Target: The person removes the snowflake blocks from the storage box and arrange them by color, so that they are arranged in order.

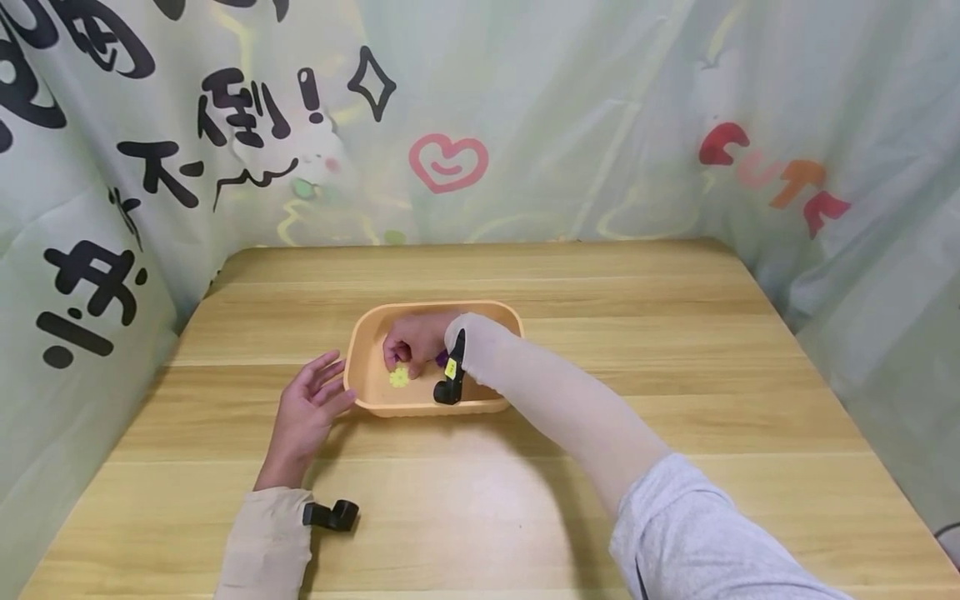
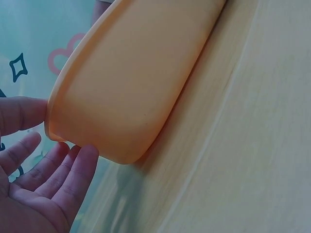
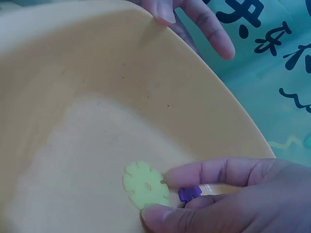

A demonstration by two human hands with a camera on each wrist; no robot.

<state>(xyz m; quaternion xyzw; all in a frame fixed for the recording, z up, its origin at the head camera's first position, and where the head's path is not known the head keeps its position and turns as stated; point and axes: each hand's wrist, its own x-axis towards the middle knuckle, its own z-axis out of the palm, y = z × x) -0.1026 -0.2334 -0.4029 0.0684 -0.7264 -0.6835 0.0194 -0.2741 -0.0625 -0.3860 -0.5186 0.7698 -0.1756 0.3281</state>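
My right hand (image 1: 417, 340) reaches down into an orange plastic basket (image 1: 358, 367). Its thumb and index finger pinch the edge of a flat yellow notched disc (image 3: 145, 184) with a small hole in its middle, close over the basket floor. Behind the fingertips a small purple piece (image 3: 189, 193) shows, partly hidden by the hand. At the basket's left end, my left hand (image 1: 309, 407) has its fingers spread and nearly straight. Its thumb (image 2: 22, 114) touches the rim, and the other fingertips are right at the outer wall just below it.
The basket stands on a wood-grain table (image 1: 480, 500). Behind and at both sides hangs a pale printed curtain (image 1: 570, 125) with lettering and a pink heart. Each wrist carries a black camera mount (image 1: 333, 516).
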